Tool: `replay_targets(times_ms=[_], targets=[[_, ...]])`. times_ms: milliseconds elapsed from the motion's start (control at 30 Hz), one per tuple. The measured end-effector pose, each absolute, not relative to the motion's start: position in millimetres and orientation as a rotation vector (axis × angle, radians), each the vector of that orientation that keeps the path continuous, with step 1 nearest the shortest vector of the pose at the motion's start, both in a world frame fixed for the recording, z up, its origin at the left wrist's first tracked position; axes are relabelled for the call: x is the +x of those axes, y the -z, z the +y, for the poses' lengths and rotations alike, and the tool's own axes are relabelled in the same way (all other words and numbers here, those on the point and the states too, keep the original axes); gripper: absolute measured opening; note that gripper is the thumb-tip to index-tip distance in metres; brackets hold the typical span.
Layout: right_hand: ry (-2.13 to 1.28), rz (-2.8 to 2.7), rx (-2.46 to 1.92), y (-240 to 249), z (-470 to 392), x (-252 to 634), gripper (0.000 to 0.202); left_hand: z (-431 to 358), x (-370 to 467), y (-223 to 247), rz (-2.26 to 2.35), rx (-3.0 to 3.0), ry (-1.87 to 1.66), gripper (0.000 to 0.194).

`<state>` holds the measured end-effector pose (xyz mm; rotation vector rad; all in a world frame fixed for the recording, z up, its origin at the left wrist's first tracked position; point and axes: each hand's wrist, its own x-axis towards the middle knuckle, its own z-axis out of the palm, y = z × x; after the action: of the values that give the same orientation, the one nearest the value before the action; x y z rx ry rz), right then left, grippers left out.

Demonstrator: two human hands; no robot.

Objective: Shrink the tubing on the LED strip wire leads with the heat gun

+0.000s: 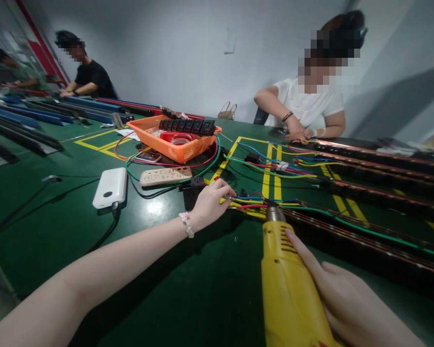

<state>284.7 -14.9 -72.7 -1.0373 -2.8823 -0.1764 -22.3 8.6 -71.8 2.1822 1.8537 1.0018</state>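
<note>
My right hand [342,294] is wrapped round a yellow heat gun [289,274]. Its metal nozzle [275,214] points away from me, close to a bundle of coloured wires [253,198]. Between the fingertips of my left hand [213,202] are the ends of some of those wires, blue, yellow and red. Just beyond that hand lies a black block-shaped part [191,195], partly hidden by it. From the bundle the wires run right, to a long dark rail with copper-coloured strips [347,241]. A green wire [369,229] lies along this rail.
An orange basket [181,153] holds a row of black sockets [188,126]. Near it are a phone in a patterned case [165,176] and a white power bank [110,188] with a cable. Across the green table a person [307,106] works on more rails [383,156]; others sit far left.
</note>
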Motion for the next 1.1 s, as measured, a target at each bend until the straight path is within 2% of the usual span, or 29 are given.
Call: replay_targets(times_ms=[133,367,533,633,733,900,1100], targets=[[0.349,-2.792,-0.899,65,-14,274,0.077,9,-20,70,1.820,2.224,-1.010,0.015],[0.476,-2.739,-0.804,48,-10,239,0.090,7,-19,67,1.785,2.176,-0.986,0.013],[0.362,-2.771,-0.882,45,-11,236,0.094,7,-19,65,1.748,2.098,-0.912,0.015],[0.196,-2.838,-0.972,50,-10,239,0.097,9,-20,66,1.676,2.072,-0.906,0.024],[0.037,-2.912,-1.087,57,-10,240,0.093,12,-20,69,1.556,2.037,-0.979,0.032],[-0.096,-2.950,-1.155,61,-12,237,0.086,11,-17,67,1.496,1.958,-1.074,0.034],[-0.073,-2.979,-1.110,53,-14,235,0.093,10,-15,64,1.495,1.898,-1.110,0.036]])
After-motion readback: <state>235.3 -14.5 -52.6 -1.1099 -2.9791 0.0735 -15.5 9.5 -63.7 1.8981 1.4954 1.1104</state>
